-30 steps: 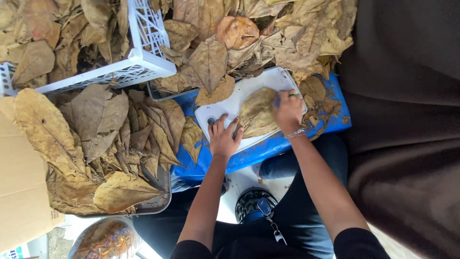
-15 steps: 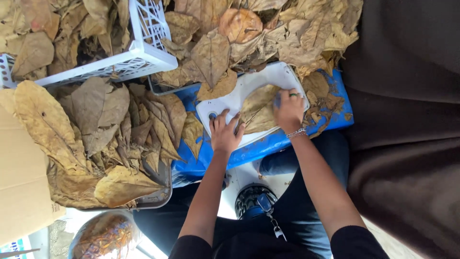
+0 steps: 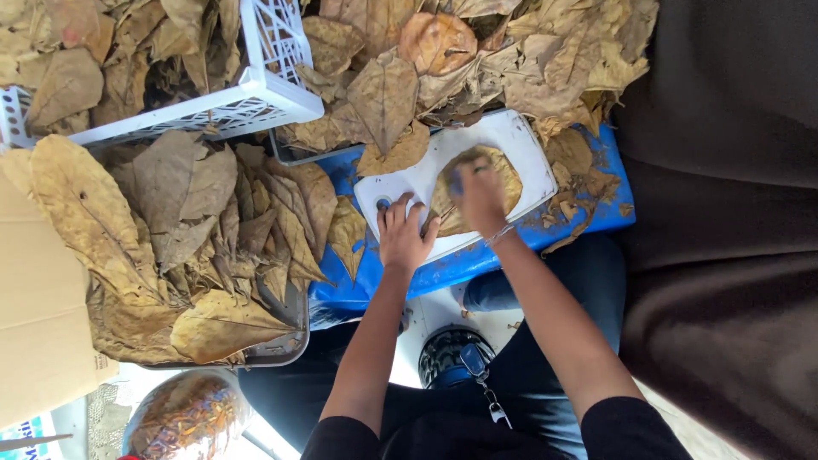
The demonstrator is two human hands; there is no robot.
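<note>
Leaf-wiping step: my left hand (image 3: 403, 238) lies flat, fingers spread, pinning the white rectangular plastic board (image 3: 511, 136). My right hand (image 3: 479, 192), at three o'clock of it, presses a small blue object onto the dry brown leaf (image 3: 503, 170); grip blurred. Next, probably flipping the leaf.

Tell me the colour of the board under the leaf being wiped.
White board, resting on a blue surface; shown in the head view.

A dry brown leaf (image 3: 503, 170) lies flat on a white cutting board (image 3: 511, 136).
</note>
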